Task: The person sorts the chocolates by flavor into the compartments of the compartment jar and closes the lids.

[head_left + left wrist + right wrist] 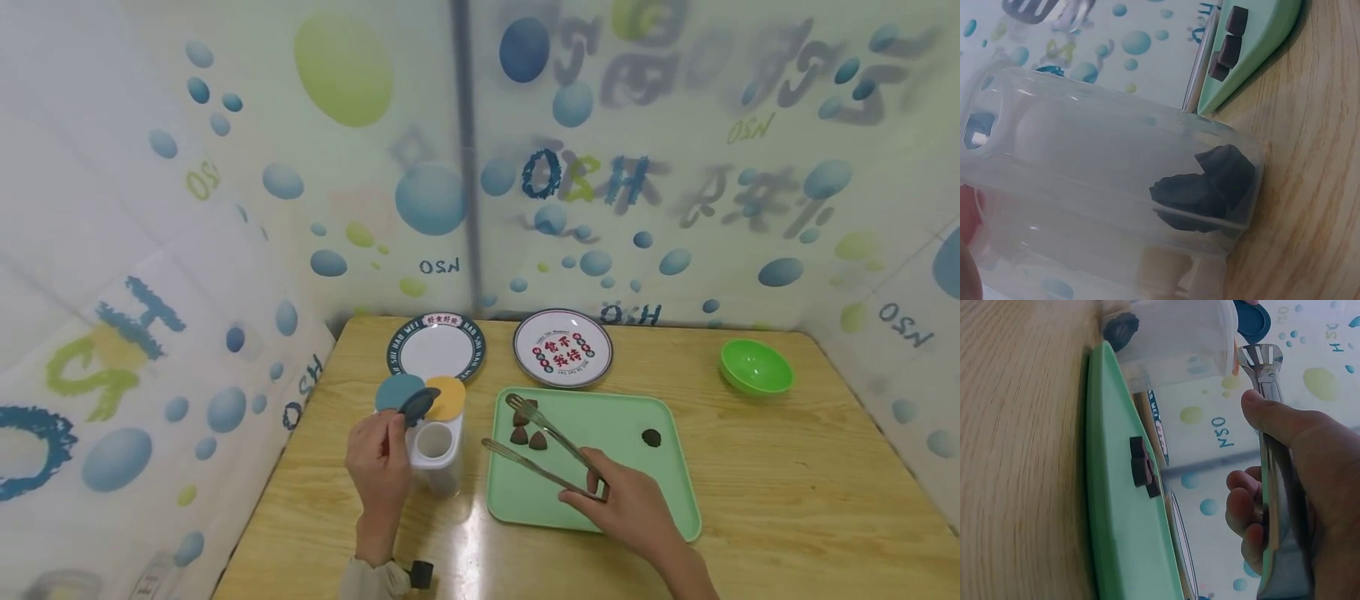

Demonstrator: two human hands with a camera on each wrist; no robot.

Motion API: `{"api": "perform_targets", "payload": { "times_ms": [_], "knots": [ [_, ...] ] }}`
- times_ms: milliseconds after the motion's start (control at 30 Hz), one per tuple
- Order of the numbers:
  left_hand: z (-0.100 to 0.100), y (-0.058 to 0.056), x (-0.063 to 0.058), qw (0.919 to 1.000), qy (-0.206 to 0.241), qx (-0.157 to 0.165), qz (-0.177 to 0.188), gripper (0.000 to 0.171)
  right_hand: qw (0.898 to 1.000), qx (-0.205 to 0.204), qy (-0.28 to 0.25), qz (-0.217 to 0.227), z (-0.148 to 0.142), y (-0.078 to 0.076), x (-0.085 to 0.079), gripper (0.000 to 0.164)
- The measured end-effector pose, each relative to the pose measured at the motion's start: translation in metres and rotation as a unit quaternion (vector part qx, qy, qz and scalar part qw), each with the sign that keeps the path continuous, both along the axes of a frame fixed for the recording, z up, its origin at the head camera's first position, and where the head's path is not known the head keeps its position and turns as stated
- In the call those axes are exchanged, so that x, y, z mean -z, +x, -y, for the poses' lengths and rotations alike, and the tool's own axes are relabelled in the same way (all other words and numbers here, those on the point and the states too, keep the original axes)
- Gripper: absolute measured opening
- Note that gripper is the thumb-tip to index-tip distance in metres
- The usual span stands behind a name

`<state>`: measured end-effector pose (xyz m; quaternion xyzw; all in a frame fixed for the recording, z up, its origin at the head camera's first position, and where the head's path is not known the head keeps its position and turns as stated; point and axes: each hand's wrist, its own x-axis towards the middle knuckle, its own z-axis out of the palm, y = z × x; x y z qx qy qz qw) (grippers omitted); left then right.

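Between left thumb and fingers, the left hand (378, 467) pinches a dark blue lid (420, 406) above a clear container (442, 477). One round mouth of the container is uncovered; a blue cap (396, 390) and a yellow cap (447, 398) cover others. Dark crinkled pieces (1191, 199) lie at the bottom inside, beside a pale block (1163, 270) in another compartment. The right hand (637, 510) grips metal tongs (558, 439), their arms spread and nothing between the tips. Beneath them, the green tray (600, 407) bears several brown wedge-shaped pieces (537, 441) and a dark round piece (651, 437).
Behind the container sits a plate with a dark green rim (437, 348). A white plate with red lettering (562, 348) stands behind the tray. A bright green bowl (756, 367) is at the back right. Patterned curtains (420, 275) enclose the wooden table (780, 483).
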<state>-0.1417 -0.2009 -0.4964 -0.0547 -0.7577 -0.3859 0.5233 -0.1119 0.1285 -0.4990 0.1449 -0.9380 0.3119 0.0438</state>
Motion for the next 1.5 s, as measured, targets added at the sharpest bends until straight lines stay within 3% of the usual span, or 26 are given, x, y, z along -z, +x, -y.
{"api": "perform_targets", "payload": {
  "times_ms": [133, 600, 967, 1500],
  "knots": [
    [-0.001, 0.001, 0.0, 1.0, 0.0, 0.001, 0.001, 0.012, 0.999, 0.024, 0.016, 0.031, -0.011, 0.002, 0.002, 0.055],
    [0.0, -0.002, 0.0, 0.9998, 0.004, 0.006, -0.019, 0.011, 0.994, 0.084, 0.065, 0.024, -0.06, 0.009, 0.008, 0.053],
    [-0.001, -0.006, 0.004, 0.9987, 0.004, 0.003, -0.05, 0.015, 0.988, 0.107, 0.1, 0.052, -0.097, 0.01, 0.018, 0.059],
    [-0.002, -0.002, 0.001, 0.9994, 0.005, 0.009, -0.033, 0.01, 0.968, 0.137, 0.133, 0.163, -0.141, 0.008, 0.018, 0.085]
  ]
}}
